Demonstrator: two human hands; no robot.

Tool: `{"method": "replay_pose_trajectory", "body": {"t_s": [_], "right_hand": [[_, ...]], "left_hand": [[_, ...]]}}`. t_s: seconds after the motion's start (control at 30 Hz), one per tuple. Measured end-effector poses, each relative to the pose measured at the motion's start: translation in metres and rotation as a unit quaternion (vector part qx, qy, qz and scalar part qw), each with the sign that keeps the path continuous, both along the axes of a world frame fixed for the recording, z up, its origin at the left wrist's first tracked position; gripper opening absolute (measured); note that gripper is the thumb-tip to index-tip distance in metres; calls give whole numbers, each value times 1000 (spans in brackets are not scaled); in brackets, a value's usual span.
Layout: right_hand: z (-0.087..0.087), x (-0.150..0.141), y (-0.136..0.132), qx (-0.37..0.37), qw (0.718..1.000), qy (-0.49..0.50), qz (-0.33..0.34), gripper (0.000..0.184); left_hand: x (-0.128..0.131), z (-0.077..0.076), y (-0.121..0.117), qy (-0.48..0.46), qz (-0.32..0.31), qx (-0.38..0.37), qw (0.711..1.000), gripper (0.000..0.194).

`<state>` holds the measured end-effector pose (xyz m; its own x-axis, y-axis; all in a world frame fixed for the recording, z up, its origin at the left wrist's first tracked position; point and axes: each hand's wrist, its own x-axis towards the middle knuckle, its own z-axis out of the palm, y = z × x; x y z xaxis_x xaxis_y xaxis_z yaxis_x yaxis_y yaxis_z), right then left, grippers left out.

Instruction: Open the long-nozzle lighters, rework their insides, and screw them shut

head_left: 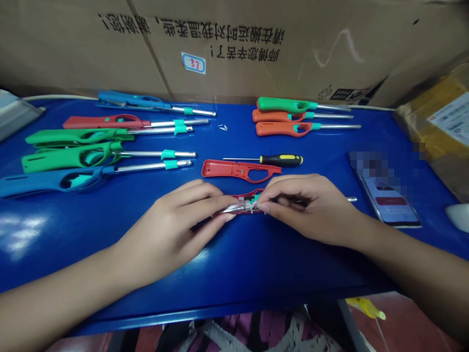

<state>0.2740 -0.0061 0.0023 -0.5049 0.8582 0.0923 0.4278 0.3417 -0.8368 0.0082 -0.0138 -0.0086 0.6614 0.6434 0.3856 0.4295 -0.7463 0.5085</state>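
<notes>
Close to the table's front, my left hand (183, 215) is closed around the clear fuel tank (236, 209) of an opened lighter. Beneath the tank lies a red shell half (258, 192), with a teal part (254, 199) showing inside. My right hand (306, 205) pinches thumb and forefinger together at the tank's valve end; what they hold is hidden. A metal tube tip (352, 199) sticks out beyond my right hand. Just behind both hands lie the other red shell half (240, 169), hollow side up, and a black-and-yellow screwdriver (281, 160).
Several long-necked lighters, including a blue one (88, 178), lie at the left. Green (280, 104) and orange lighters (274, 128) lie back right. Small screws or pins (223, 127) sit mid-table. A phone (383, 188) is at the right; a cardboard box (234, 54) stands behind.
</notes>
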Motion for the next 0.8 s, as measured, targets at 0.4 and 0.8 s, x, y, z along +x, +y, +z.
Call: {"method": "replay_pose_trajectory", "body": {"t_s": [0.4,0.8], "right_hand": [[-3,0,-1,-68,997,19,-16,14],[2,-1,-1,-60,998,8,-8,14]], "left_hand": [[3,-2,0,-21,2,-12,1000,26],[2,0,1,-1,3,29,1000,23]]}}
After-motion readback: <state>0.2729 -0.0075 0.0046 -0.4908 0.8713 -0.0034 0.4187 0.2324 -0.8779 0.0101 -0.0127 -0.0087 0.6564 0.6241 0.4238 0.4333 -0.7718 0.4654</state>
